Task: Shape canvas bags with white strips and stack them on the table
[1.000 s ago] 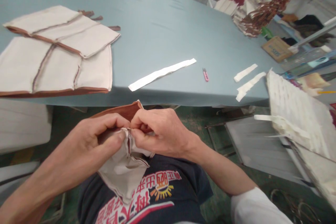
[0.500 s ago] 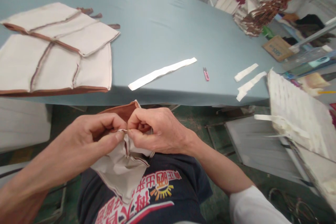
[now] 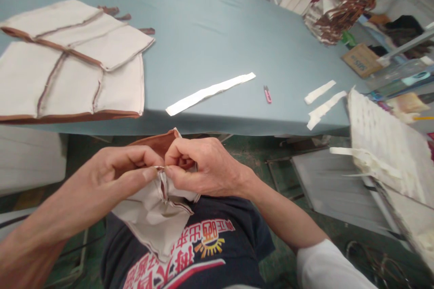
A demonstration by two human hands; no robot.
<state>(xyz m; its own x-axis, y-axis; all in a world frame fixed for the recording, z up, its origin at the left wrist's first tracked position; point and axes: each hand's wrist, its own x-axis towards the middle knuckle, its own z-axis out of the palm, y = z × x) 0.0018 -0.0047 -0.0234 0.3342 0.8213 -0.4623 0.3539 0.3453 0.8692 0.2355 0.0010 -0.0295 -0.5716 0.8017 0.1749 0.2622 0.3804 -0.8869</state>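
A sewn cloth piece, cream with brown fabric on its far side and dark bound seams, hangs in front of my body. My left hand pinches its upper seam between thumb and forefinger. Right beside it, my right hand grips the same seam, thumb and curled fingers pressed together. The two hands' fingertips almost touch, and they hide the exact spot held. Lower down, the cloth drapes loosely against a dark printed apron.
On the blue-covered table lie stacked cream-and-brown sewn pieces, a white strip, pink thread snips and two short white strips. A cloth bundle and a cardboard box stand at the far right.
Both hands keep their pinch on the seam, almost still. The view has shifted very slightly; the cloth's lower left part has spread a little to the left.
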